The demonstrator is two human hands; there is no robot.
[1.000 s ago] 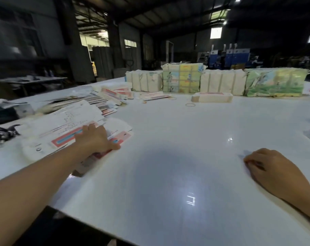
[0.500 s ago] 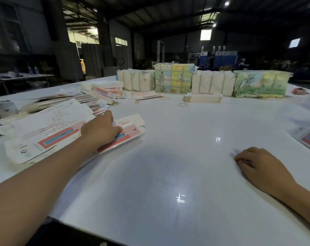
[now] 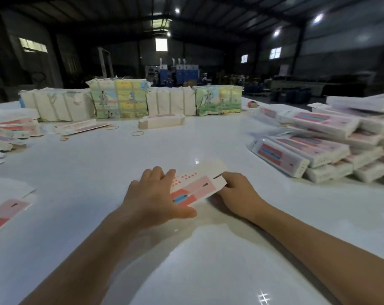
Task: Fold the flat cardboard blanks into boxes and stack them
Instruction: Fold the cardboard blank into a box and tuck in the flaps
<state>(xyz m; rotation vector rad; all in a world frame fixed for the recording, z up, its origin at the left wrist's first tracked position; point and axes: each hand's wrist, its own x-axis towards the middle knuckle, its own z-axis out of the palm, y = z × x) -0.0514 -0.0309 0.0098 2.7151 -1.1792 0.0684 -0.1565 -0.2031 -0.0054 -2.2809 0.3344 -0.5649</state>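
A flat pink, red and white cardboard blank (image 3: 196, 183) lies in the middle of the white table (image 3: 98, 172), between both hands. My left hand (image 3: 153, 194) holds its left end, fingers on top and thumb along the near edge. My right hand (image 3: 237, 192) pinches its right end. A stack of folded boxes (image 3: 318, 146) of the same print stands at the right. More flat blanks (image 3: 4, 212) lie at the left edge.
Wrapped bundles of blanks (image 3: 120, 102) line the far side of the table, with one folded box (image 3: 162, 121) and loose rubber bands (image 3: 137, 133) in front. More blanks (image 3: 17, 128) are spread at the far left. Behind is a dark warehouse hall.
My left hand has carried a blank from the pile at the left to the table's middle. My right hand has come off the table and taken the blank's right end. The view has swung right.
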